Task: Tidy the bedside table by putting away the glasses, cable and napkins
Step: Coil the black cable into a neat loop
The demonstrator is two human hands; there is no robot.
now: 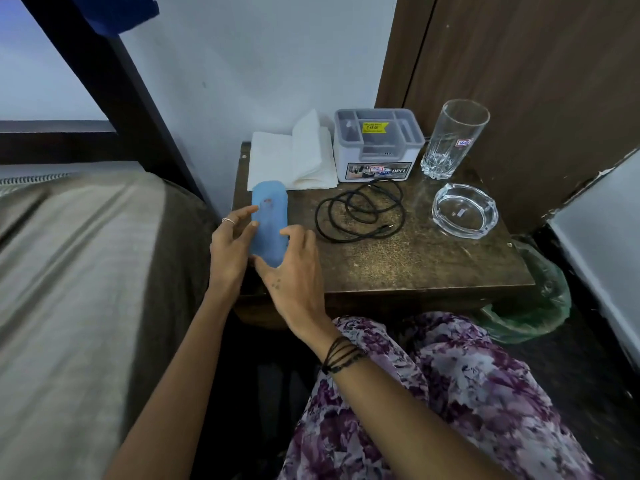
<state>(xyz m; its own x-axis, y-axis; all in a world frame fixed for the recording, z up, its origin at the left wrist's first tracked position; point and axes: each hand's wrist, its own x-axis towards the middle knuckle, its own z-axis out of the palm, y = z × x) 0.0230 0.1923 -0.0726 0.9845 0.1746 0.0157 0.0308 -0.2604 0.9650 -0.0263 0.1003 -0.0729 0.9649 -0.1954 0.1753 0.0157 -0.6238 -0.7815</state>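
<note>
A closed blue glasses case (pixel 269 216) lies lengthwise at the left side of the brown bedside table (pixel 415 265). My right hand (pixel 294 271) grips its near end, thumb under the end and fingers curled over the right edge. My left hand (pixel 230 244) touches the case's left edge with nearly straight, spread fingers. The glasses themselves are not visible. A stack of white napkins (pixel 294 161), partly unfolded, sits at the back left. A black cable (pixel 360 209) lies in a loose coil mid-table.
A grey and white organiser box (pixel 377 147) stands at the back, with a tall empty drinking glass (pixel 450 140) to its right and a glass ashtray (pixel 464 209) in front. A bed (pixel 86 271) lies left; a green plastic bag (pixel 533 306) hangs right.
</note>
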